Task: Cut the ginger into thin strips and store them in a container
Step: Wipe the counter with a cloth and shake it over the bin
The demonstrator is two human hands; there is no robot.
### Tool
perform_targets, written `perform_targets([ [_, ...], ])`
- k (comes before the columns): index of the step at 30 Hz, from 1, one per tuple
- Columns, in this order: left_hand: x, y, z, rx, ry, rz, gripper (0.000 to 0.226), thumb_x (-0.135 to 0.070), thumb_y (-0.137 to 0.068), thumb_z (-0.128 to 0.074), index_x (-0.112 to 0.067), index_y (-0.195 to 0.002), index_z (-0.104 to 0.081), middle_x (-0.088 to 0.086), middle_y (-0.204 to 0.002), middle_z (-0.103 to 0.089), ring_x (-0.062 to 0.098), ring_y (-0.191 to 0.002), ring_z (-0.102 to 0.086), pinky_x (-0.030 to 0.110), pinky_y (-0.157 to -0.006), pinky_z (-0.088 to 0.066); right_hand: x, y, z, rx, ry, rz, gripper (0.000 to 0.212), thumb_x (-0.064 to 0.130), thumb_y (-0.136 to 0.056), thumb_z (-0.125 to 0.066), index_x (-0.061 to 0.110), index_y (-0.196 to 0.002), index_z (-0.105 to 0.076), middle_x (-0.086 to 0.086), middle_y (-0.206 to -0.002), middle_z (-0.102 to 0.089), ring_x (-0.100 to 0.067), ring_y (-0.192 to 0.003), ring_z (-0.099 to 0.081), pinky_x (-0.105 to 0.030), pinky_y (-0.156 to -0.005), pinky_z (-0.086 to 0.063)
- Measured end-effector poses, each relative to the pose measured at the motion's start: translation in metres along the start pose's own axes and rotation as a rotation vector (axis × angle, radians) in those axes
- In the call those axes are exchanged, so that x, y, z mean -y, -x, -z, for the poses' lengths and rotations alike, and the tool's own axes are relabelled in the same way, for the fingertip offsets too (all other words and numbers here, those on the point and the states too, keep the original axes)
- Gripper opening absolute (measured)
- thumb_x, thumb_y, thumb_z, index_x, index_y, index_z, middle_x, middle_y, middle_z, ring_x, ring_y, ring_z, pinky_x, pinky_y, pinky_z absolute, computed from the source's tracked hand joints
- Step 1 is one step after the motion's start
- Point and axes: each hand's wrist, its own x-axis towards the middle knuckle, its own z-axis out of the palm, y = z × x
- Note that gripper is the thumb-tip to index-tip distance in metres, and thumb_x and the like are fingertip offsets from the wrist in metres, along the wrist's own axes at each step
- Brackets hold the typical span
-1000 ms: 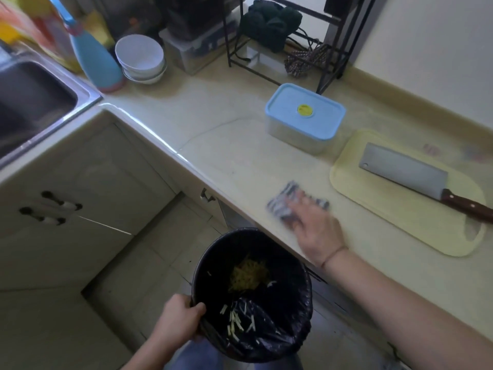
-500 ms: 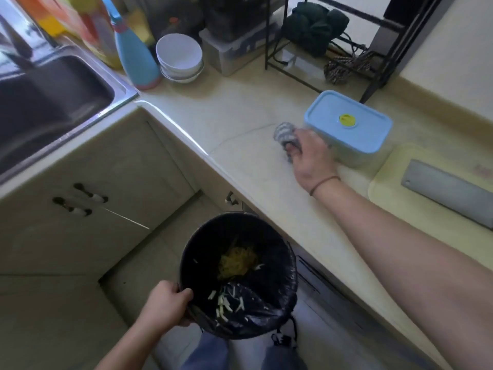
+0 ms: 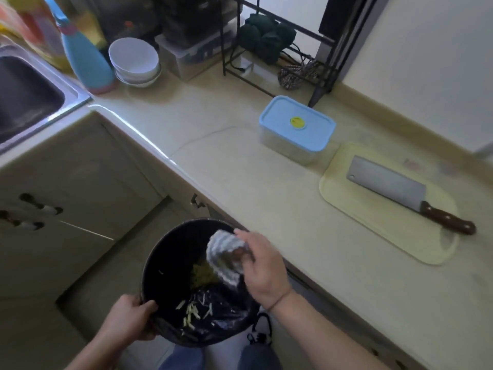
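Ginger stored, cleanup under way

Ginger strips are not visible on the counter; judging by the scene, they sit inside the lidded container [image 3: 297, 130], blue lid closed, which stands on the countertop [image 3: 240, 182] just beside the cutting board [image 3: 373, 231]. The cleaver [image 3: 386, 186] lies flat across that board, untouched. Pale scraps [image 3: 192, 312] cling to the black liner of the bin [image 3: 165, 263], held below the counter edge.

The right hand [image 3: 262, 271] grips a bunched striped cloth [image 3: 225, 256] over the bin's mouth — a second ago it was wiping the counter near the container, and it has since swept back to the edge. The left hand [image 3: 128, 320] still clasps the bin's rim, fingers curled over it.

This suggests cutting and storing are finished, and only tidying remains — likely shaking off the cloth into the bin
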Motion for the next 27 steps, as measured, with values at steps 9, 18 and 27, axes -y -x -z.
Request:
perform_targets([
  [9, 0.021, 0.043, -0.03, 0.045, 0.073, -0.04, 0.029, 0.006, -0.094, -0.054, 0.001, -0.066, -0.057, 0.012, -0.047, -0.056, 0.023, -0.037, -0.055, 0.028, -0.039, -0.047, -0.009, 0.044, 0.056, 0.067, 0.061, 0.058, 0.034, 0.02, -0.088, -0.041, 0.029, -0.108, -0.068, 0.002, -0.094, -0.075, -0.008, -0.085, -0.067, -0.016, -0.076, -0.048],
  [18, 0.086, 0.066, -0.033, -0.058, 0.434, 0.079, 0.014, 0.006, -0.092, -0.055, 0.0, -0.079, -0.052, 0.017, -0.069, -0.046, 0.021, -0.039, -0.05, 0.028, -0.043, -0.042, 0.028, 0.014, 0.042, 0.031, -0.421, -0.321, 0.037, -0.006, -0.094, -0.051, 0.023, -0.083, -0.069, 0.024, -0.08, -0.073, 0.007, -0.077, -0.064, -0.007, -0.073, -0.048],
  [27, 0.136, 0.056, -0.014, -0.262, 0.829, 0.256, 0.017, 0.012, -0.092, -0.055, 0.008, -0.076, -0.054, 0.017, -0.056, -0.054, 0.028, -0.032, -0.056, 0.03, -0.03, -0.047, 0.069, -0.027, -0.017, 0.262, -0.559, -0.454, 0.026, 0.002, -0.105, -0.047, 0.009, -0.09, -0.068, -0.003, -0.08, -0.073, -0.016, -0.078, -0.069, -0.026, -0.07, -0.056],
])
